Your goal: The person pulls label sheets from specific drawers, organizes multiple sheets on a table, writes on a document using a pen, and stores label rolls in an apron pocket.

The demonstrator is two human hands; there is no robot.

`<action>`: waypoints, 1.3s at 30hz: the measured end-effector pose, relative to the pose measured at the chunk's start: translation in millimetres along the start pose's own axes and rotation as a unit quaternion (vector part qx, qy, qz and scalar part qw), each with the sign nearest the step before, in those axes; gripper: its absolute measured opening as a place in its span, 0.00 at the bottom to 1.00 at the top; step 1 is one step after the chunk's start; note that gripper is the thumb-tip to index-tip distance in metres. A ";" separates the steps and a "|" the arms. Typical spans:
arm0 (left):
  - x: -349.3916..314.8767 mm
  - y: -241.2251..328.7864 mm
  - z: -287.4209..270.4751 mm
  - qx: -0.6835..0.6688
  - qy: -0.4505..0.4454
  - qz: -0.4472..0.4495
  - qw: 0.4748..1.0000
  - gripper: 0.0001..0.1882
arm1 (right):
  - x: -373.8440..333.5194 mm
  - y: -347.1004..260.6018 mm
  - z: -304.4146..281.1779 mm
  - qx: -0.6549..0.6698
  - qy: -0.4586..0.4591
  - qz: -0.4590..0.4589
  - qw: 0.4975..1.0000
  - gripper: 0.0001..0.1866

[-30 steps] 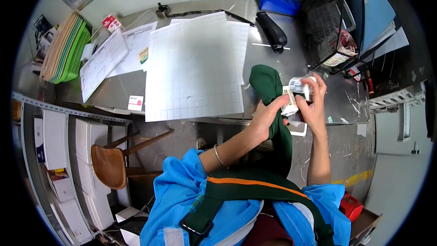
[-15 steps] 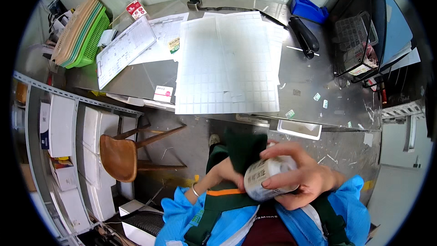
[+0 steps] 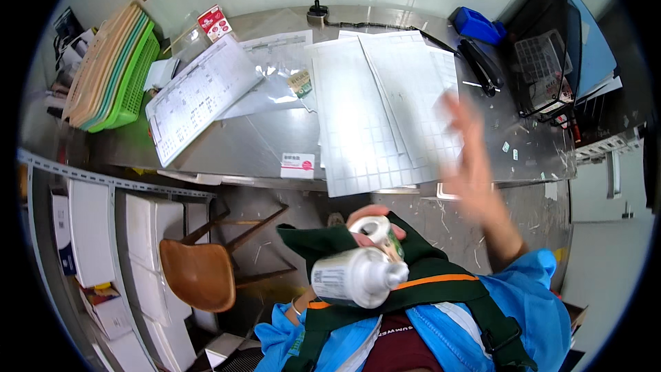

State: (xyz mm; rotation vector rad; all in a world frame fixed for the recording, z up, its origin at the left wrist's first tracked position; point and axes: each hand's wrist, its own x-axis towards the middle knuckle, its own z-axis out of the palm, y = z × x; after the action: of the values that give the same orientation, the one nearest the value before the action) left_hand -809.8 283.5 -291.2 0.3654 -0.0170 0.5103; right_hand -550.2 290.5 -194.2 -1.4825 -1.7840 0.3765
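My left hand point(image 3: 370, 213) is closed around a white roll point(image 3: 376, 229) with a hole in its middle and a printed side, held in front of my dark green apron point(image 3: 441, 265). A white bottle point(image 3: 344, 277) with a stepped cap lies tilted across the left wrist; what supports it is hidden. My right hand point(image 3: 471, 151), smeared by motion, is over the right edge of the gridded white sheets point(image 3: 358, 117) on the metal table. Whether it touches them or grips anything cannot be made out.
On the metal table point(image 3: 227, 141) are stacked baskets point(image 3: 131, 72), a printed form point(image 3: 200, 93), a small white and pink card point(image 3: 297, 165), a black stapler point(image 3: 480, 65), a blue tape dispenser point(image 3: 476, 25) and a black mesh rack point(image 3: 544, 62). A brown chair point(image 3: 200, 275) stands below left.
My right hand has let go of the white bottle and moved up and right to the sheets. The bottle now lies by my left hand, and the roll shows. The top sheets sit skewed.
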 end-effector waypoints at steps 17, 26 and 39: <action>22.2 103.8 -58.2 0.105 0.220 0.103 0.964 0.25 | 76.1 63.7 25.7 0.216 -0.032 0.506 0.834 0.38; 18.7 101.0 -52.5 0.129 0.259 0.077 0.954 0.27 | 52.6 72.7 35.0 0.278 0.017 0.524 0.805 0.36; 16.0 116.3 -57.7 0.143 0.269 0.119 0.945 0.25 | 70.9 62.8 22.1 0.528 0.030 0.506 0.682 0.36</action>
State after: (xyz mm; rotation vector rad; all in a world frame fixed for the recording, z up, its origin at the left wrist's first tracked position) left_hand -855.9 405.2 -304.2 0.5001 0.5538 0.8446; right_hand -523.7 379.1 -223.8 -1.3265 -0.2236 1.5557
